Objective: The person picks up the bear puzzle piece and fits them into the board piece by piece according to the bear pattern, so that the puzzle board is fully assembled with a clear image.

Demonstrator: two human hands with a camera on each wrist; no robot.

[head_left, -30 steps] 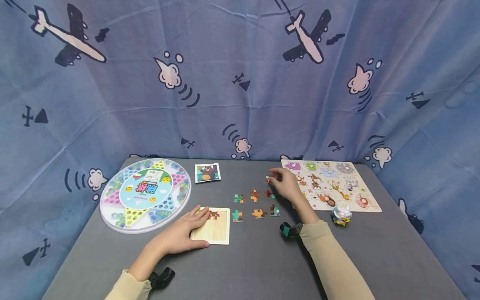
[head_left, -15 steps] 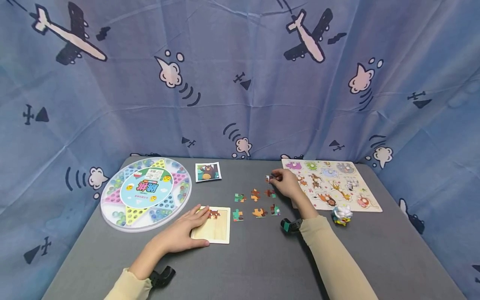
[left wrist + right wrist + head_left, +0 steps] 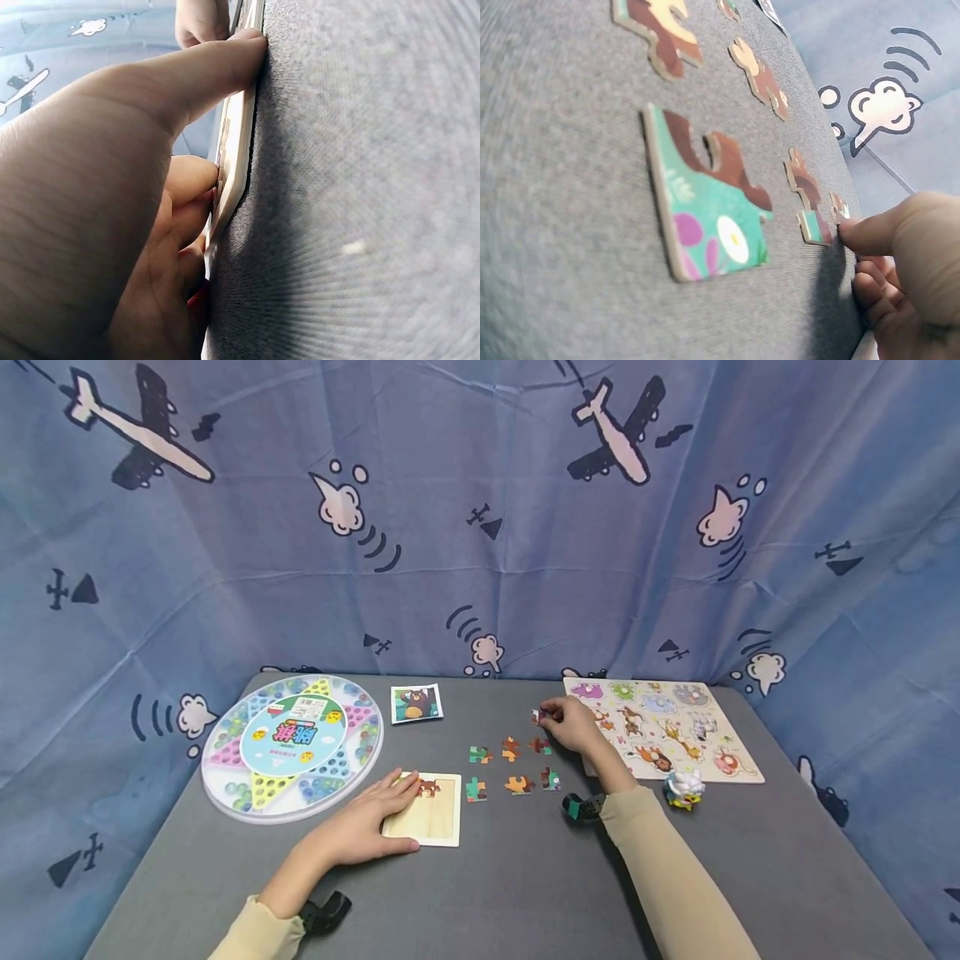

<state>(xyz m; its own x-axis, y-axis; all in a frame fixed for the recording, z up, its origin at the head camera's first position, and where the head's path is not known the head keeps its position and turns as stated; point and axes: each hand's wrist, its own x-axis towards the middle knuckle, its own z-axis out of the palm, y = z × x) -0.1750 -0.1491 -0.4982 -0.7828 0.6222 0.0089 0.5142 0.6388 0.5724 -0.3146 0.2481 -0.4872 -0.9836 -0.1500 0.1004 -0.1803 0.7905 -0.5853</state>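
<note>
My left hand [image 3: 367, 827] rests on the left side of a small square wooden puzzle tray [image 3: 442, 822], thumb at its near edge and fingers spread toward the far left corner. A brown puzzle piece [image 3: 428, 787] sits along the tray's far side, partly hidden by the fingers. My right hand [image 3: 572, 727] pinches a small jigsaw piece [image 3: 536, 716] at the far right of the loose pieces. In the right wrist view, the thumb meets that piece [image 3: 840, 206]. Closer in that view lies a green and brown piece with a white flower [image 3: 712, 217].
Several loose jigsaw pieces [image 3: 517, 786] lie in rows right of the tray. Behind it is a bear picture card [image 3: 417, 703]. A round Chinese checkers set [image 3: 292, 747] stands at left; an animal board [image 3: 667, 727] and a small white-topped toy [image 3: 683, 789] are at right.
My right hand stays at the far jigsaw piece with only slight finger shifts, and a little more of that piece shows. The left hand keeps its place on the tray.
</note>
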